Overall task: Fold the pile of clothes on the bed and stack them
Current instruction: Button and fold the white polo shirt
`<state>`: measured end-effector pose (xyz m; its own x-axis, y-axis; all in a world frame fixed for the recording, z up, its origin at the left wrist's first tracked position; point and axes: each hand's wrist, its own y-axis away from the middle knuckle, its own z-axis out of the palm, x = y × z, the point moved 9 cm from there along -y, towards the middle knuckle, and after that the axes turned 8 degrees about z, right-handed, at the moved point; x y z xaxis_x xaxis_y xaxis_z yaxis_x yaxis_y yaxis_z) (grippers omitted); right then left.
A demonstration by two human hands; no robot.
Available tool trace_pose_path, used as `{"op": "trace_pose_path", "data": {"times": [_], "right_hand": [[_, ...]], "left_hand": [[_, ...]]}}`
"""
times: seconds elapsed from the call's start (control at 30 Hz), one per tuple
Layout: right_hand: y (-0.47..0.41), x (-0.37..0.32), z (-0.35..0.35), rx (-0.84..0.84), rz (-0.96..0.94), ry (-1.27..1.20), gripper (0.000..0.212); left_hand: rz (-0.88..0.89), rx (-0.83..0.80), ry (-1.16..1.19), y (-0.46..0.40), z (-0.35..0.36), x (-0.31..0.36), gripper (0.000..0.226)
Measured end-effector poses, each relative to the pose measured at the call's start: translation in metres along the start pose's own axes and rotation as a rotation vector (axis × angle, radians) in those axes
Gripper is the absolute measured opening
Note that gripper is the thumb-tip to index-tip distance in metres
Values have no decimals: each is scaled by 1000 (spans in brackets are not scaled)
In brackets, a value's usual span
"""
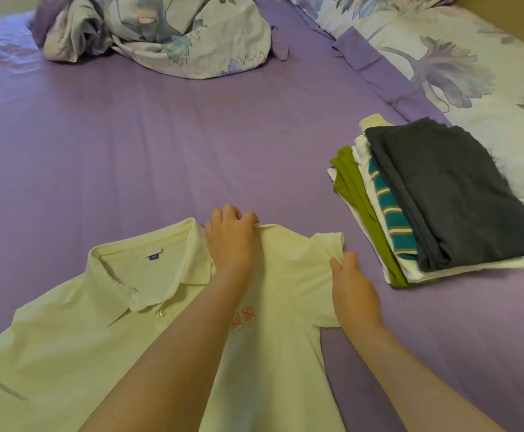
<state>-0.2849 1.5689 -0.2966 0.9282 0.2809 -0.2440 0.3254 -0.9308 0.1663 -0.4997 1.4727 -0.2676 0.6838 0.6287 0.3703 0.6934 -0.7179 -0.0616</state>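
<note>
A pale yellow polo shirt (67,344) lies face up on the purple bed sheet (160,135), collar towards the far side, red print on its chest. My left hand (231,241) grips the shirt's shoulder seam beside the collar. My right hand (352,291) pinches the edge of the short sleeve at the shirt's right side. To the right stands a stack of folded clothes (435,201): a dark grey piece on top, then a teal striped one, white ones and a green one below.
A crumpled floral duvet (160,35) lies at the far side of the bed. A floral pillow (479,70) with a purple border sits at the far right, just behind the stack. A brown headboard edge (516,17) runs along the top right.
</note>
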Motion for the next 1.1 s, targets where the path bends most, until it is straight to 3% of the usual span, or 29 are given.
{"op": "trace_pose_path", "data": {"times": [0.07,0.13,0.2,0.27,0.37,0.4,0.5,0.63,0.73,0.87,1.1], "right_hand": [[-1,2,0,-1,-13,71,34],[0,4,1,-22,-9,-10,35],[3,9,2,-75,49,-186,36],[5,15,4,-144,121,-355,35],[8,9,-2,-232,142,-527,23],[9,0,-6,-242,100,-566,23],[26,-44,-21,-281,-110,-598,44],[70,-94,-1,-458,-302,-467,58],[90,-104,23,-427,-407,-175,51],[103,-99,50,-389,-481,274,68],[154,-157,42,-322,-583,335,52]], "left_hand": [[-164,-59,234,4,9,-7,19],[-194,-155,323,17,23,0,31],[-184,-81,438,44,19,10,39],[-284,13,708,82,20,12,37],[-689,-287,1285,129,56,33,35],[-749,-371,1396,132,59,40,40],[-857,-366,1615,126,51,34,62],[-886,-234,1715,136,27,0,72],[-874,-236,1684,152,14,-19,67],[-940,-168,1502,177,1,-51,46],[-870,-79,1003,247,-60,-155,20]]}}
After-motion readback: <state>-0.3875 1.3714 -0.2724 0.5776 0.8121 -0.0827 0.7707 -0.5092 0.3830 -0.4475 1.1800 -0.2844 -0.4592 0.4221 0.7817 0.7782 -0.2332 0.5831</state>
